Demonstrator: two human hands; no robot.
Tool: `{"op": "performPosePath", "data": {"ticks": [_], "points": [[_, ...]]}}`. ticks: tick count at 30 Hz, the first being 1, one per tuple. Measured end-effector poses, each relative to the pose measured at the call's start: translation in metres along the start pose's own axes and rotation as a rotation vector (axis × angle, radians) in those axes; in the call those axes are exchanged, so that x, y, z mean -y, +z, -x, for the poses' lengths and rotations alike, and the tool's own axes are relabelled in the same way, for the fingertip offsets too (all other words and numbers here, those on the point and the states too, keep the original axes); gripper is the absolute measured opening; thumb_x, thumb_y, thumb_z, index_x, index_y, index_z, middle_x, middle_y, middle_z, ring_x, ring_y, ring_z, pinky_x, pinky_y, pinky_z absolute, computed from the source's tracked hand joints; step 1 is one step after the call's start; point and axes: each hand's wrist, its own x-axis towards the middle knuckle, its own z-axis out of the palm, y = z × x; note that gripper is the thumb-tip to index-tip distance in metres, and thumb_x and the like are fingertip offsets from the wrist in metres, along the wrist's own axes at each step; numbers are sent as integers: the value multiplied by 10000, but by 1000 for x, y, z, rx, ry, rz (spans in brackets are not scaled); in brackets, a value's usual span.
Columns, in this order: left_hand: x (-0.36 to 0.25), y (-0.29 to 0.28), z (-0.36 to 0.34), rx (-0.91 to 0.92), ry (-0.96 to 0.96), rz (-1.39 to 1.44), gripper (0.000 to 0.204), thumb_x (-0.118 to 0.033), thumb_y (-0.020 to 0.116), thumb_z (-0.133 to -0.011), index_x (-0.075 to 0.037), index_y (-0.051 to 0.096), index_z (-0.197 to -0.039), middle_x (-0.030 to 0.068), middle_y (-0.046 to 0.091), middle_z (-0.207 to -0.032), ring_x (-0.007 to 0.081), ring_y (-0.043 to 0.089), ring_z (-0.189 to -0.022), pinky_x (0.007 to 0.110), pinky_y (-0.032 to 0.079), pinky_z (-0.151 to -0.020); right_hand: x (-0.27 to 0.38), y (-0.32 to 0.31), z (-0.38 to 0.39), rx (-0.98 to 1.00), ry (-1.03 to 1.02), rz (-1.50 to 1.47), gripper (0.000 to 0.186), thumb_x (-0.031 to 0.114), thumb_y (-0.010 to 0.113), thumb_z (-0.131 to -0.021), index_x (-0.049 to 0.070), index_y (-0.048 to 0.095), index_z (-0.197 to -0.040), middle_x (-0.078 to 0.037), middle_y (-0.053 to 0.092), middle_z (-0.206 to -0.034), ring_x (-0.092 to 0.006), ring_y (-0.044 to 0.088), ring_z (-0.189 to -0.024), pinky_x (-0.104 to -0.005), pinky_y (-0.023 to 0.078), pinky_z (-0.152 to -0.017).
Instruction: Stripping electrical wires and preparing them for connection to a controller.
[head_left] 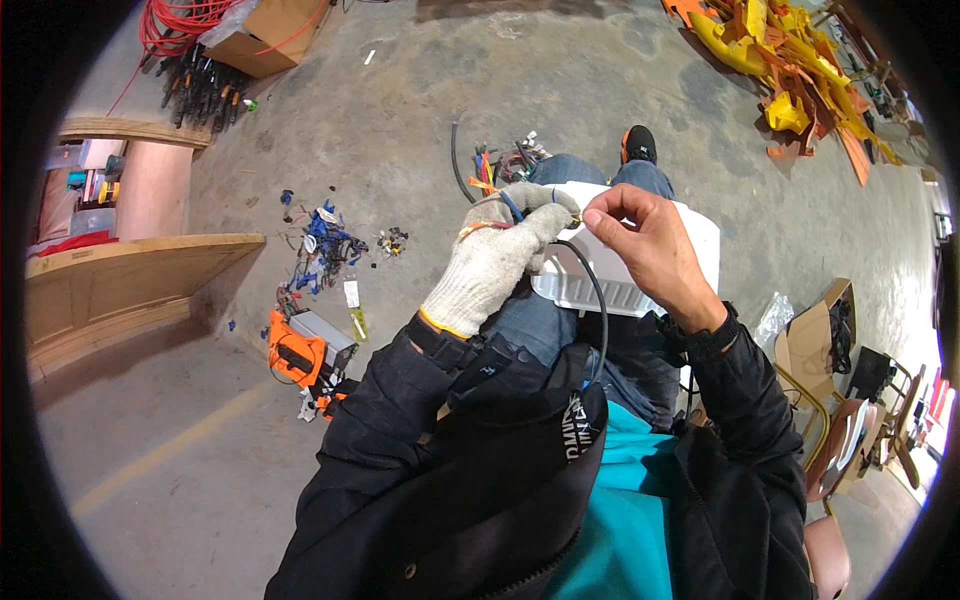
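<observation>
In a pale knit work glove, my left hand (485,262) is closed around a wire bundle; an orange wire (484,186) and a blue wire (513,208) stick out between its fingers. From beside the glove a black cable (600,300) curves down toward my jacket. My bare right hand (650,240) pinches thumb and forefinger together just right of the glove's fingertips. What it pinches is too small to make out. Beneath both hands a white plastic panel (695,250) with a ribbed edge lies across my lap.
Wire scraps (325,245) and an orange-and-grey tool (300,350) lie on the floor at left, near a wooden crate (120,290). Coloured wires (515,160) lie beyond my left hand. Yellow and orange plastic pieces (760,60) are heaped far right; a cardboard box (815,335) stands at right.
</observation>
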Motion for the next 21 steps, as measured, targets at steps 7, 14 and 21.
{"op": "performPosePath", "data": {"ticks": [7, 14, 21], "points": [[-6, 3, 2, 155, 61, -99, 261, -194, 723, -952, -41, 703, -1163, -9, 707, -926, 38, 566, -668, 220, 464, -586, -6, -3, -3, -38, 52, -48, 261, 238, 707, -979, -20, 714, -1015, -7, 653, -807, -72, 546, -733, -249, 439, -639], [-1, 7, -8, 41, 55, -276, 297, -164, 735, -924, -2, 706, -1172, 26, 722, -948, 89, 647, -808, 264, 520, -701, -4, -7, 2, -48, -59, -19, 221, 181, 715, -965, -36, 701, -1006, -43, 679, -839, -94, 567, -722, -275, 475, -653], [5, 6, -14, 33, 85, -192, 251, -193, 752, -925, -31, 726, -1115, -2, 697, -891, 78, 612, -782, 265, 507, -705, -5, -4, 4, -58, -54, -1, 202, 157, 739, -940, -27, 699, -1012, -55, 696, -918, -113, 628, -802, -269, 507, -703]]}}
